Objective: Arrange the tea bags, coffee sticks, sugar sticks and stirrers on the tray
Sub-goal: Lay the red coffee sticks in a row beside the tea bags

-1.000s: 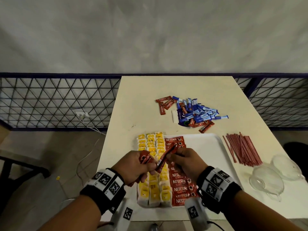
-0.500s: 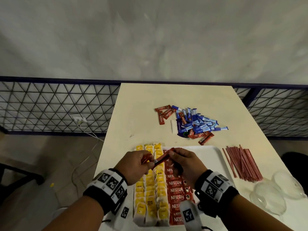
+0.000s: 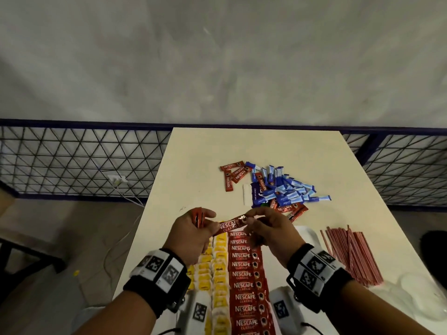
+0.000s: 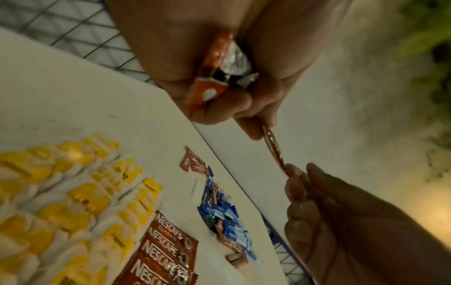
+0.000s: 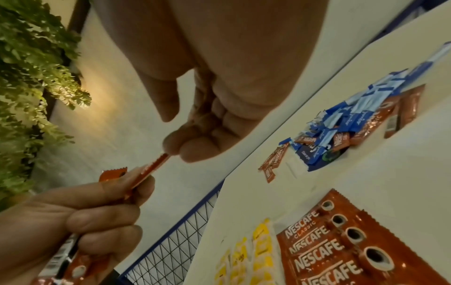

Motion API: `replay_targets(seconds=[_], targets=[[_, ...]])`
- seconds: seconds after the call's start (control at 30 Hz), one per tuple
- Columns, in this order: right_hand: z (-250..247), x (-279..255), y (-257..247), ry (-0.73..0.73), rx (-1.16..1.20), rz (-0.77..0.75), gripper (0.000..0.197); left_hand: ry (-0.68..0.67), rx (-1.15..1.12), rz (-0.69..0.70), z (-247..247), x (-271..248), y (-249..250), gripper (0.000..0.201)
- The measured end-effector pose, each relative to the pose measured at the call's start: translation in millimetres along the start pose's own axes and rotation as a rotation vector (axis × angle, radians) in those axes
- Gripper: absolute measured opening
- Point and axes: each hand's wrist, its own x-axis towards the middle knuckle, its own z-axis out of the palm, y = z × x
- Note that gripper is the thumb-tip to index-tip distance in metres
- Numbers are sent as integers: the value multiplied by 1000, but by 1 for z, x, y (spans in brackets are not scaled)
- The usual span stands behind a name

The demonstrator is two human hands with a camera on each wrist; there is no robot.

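Note:
A red Nescafe coffee stick (image 3: 229,224) is stretched level between my hands, above the far end of the coffee stick row (image 3: 244,274) on the white tray (image 3: 308,234). My left hand (image 3: 212,222) pinches its left end and also grips a bundle of spare coffee sticks (image 4: 214,77). My right hand (image 3: 246,218) pinches the right end with thumb and fingertips (image 5: 180,146). Yellow tea bags (image 3: 220,262) fill rows left of the coffee. Blue sugar sticks (image 3: 285,189) lie piled with a few coffee sticks (image 3: 233,174) farther back. Red stirrers (image 3: 350,255) lie right of the tray.
Clear glass bowls (image 3: 411,293) sit at the table's right near corner. A white paper strip (image 3: 245,194) lies left of the sugar pile. A wire mesh fence (image 3: 72,160) runs behind the table, whose left edge drops to the floor.
Both hands moved away from me along the coffee row to its far end. The stick between them went from slanted to level, label up.

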Motion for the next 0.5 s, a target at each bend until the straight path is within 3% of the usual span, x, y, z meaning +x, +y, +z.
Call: replay_targets(seconds=[0.13,0.27,0.5], targets=[[-5,11,4,114,-101,64,11,8,137,92,13,7,-1,15],[-15,22,13,91,-296,80,13,48,300,128,16,20,-8,19],[-45,57,61,223,-215,276,12,110,457,-27,-7,35,-30,16]])
